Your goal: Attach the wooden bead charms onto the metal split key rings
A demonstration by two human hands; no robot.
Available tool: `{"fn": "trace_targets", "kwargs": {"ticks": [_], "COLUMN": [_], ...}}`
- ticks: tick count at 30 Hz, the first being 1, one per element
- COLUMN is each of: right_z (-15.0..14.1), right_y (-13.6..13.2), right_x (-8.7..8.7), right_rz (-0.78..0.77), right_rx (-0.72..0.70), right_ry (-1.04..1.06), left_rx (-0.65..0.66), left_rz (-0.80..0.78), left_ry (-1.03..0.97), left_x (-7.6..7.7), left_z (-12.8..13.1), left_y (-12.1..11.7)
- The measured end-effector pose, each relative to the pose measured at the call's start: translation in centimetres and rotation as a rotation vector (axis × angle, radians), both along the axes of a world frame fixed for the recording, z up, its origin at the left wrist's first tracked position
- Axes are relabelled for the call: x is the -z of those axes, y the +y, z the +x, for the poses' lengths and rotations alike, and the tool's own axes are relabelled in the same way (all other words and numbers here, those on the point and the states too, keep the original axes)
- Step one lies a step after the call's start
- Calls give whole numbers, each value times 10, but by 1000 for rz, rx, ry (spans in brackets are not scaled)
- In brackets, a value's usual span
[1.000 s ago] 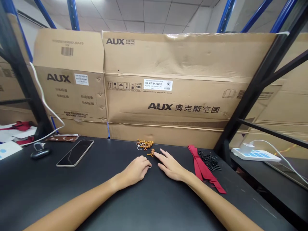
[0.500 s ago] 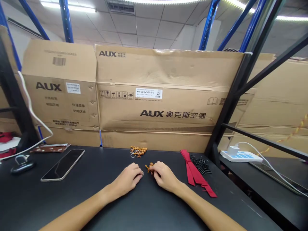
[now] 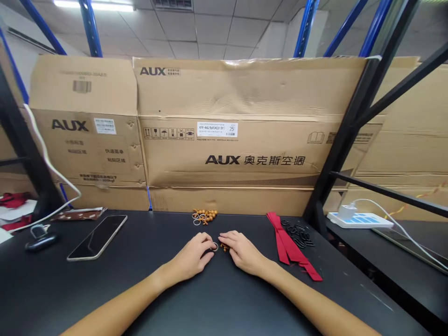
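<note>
Left hand (image 3: pixel 192 255) curled on the desk (image 3: pixel 224 298), fingertips at a metal ring (image 3: pixel 215 246); can't tell at this size if it's actually gripping. Right hand (image 3: pixel 243 252) relaxed, not clenched, fingertips at a small wooden bead piece (image 3: pixel 224 248). Both items sit just in front of the wooden bead pile (image 3: pixel 205 215), which has metal rings alongside. Right of the pile: red ribbon (image 3: pixel 292 245), black plastic buckles (image 3: pixel 297 232). Left of it: phone (image 3: pixel 97 237).

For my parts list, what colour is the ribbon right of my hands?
The folded cloth ribbon is red, seen in the head view.
</note>
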State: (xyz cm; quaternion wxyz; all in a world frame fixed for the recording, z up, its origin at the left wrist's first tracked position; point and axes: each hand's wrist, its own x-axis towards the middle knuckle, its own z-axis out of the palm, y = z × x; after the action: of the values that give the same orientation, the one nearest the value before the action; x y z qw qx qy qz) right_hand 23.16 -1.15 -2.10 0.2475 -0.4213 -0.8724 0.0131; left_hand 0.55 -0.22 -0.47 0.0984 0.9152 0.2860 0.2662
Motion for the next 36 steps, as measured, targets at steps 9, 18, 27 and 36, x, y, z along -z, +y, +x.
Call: {"fn": "trace_targets", "kwargs": {"ticks": [9, 18, 27, 36], "right_z": [-1, -1, 0, 0], "right_y": [-4, -5, -4, -3], "right_x": [1, -3, -2, -2], "right_rz": [56, 50, 65, 94], "right_rx": [-37, -44, -66, -85], "right_ry": [83, 77, 74, 89], "left_rx": [1, -1, -36, -5], "left_rz": [19, 23, -33, -32], "left_ry": [82, 65, 17, 11], "left_x": [-2, -2, -2, -6], "left_z": [-3, -3, -3, -2], "left_y": [2, 0, 0, -4]}}
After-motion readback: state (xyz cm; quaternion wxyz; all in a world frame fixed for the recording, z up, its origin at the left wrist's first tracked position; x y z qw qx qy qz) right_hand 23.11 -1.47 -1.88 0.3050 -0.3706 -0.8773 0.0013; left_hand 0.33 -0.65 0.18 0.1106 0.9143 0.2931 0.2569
